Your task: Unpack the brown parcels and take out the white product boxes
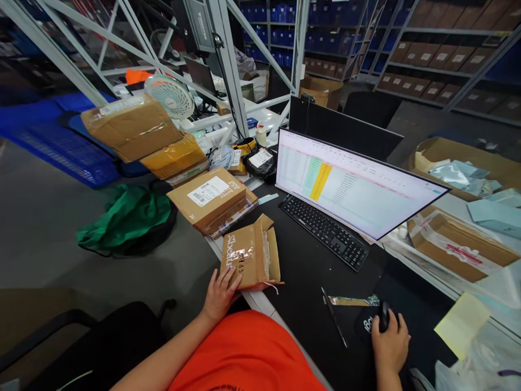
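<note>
My left hand (221, 293) lies flat with fingers spread on the near corner of an opened brown cardboard parcel (251, 255) at the desk's front edge. My right hand (389, 343) is curled over a black computer mouse (384, 316) on a dark mouse pad. Ahead of me a monitor (354, 182) shows a spreadsheet with green and yellow columns, and a black keyboard (324, 231) lies in front of it. A black pen (334, 317) and a strip of torn tape (353, 300) rest on the black desk (303, 271) between my hands.
Sealed cardboard parcels (209, 198) are stacked to the left, with larger ones (132, 126) and a white fan (170, 96) behind. A green bag (126, 217) lies on the floor. Open cartons (459, 241) and yellow paper (462, 325) sit at right. Shelving fills the background.
</note>
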`<action>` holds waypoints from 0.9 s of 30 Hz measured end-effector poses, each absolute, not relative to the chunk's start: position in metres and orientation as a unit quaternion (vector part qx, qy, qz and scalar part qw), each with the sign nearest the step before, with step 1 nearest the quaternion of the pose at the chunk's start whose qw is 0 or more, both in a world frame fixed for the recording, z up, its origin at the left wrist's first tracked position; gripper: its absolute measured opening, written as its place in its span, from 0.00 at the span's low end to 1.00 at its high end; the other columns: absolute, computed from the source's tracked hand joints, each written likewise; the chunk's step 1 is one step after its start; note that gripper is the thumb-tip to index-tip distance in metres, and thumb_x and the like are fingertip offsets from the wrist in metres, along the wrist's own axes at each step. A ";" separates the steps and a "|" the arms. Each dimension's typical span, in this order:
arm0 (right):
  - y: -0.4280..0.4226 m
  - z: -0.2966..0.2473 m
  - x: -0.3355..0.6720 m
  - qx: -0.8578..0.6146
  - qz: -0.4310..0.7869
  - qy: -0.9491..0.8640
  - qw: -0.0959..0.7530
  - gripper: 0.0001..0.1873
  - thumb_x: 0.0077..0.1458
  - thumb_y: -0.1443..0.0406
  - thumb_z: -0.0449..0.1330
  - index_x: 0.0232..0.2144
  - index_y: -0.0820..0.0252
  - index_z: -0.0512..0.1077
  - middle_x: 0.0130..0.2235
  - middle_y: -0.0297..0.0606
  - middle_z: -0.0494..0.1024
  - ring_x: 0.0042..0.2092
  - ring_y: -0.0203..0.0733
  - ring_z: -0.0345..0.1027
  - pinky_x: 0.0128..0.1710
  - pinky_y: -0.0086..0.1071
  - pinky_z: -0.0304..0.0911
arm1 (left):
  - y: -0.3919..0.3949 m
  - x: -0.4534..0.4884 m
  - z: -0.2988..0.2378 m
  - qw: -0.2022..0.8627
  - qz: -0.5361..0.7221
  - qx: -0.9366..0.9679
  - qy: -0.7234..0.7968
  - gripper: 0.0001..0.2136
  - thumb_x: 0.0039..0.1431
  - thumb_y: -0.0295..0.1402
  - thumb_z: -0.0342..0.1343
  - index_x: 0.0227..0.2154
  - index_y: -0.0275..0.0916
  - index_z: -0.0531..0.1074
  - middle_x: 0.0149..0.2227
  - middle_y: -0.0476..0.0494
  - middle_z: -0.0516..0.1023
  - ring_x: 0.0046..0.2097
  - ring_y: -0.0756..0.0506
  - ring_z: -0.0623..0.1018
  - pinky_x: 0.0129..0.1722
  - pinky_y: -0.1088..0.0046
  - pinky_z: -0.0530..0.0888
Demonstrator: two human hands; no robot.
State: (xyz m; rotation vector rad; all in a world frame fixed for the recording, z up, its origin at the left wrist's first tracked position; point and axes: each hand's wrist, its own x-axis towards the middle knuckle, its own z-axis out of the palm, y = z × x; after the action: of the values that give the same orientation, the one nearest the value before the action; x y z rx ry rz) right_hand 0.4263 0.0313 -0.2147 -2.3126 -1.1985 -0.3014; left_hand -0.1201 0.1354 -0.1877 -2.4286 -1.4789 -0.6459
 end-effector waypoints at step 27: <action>0.089 -0.184 0.260 -0.695 0.243 -0.537 0.412 0.27 0.58 0.47 0.56 0.49 0.60 0.74 0.50 0.54 0.77 0.53 0.62 0.70 0.58 0.60 0.63 | 0.128 -0.146 -0.211 -0.023 -0.272 -0.806 -0.526 0.43 0.48 0.29 0.70 0.64 0.41 0.54 0.65 0.26 0.61 0.67 0.28 0.65 0.61 0.41 0.70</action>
State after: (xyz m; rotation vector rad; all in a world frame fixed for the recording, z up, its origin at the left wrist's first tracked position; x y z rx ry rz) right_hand 0.2600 0.0893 -0.1843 -1.7475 -1.3518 0.6110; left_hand -0.1459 0.1281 -0.2111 -2.5694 -1.6761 -0.8674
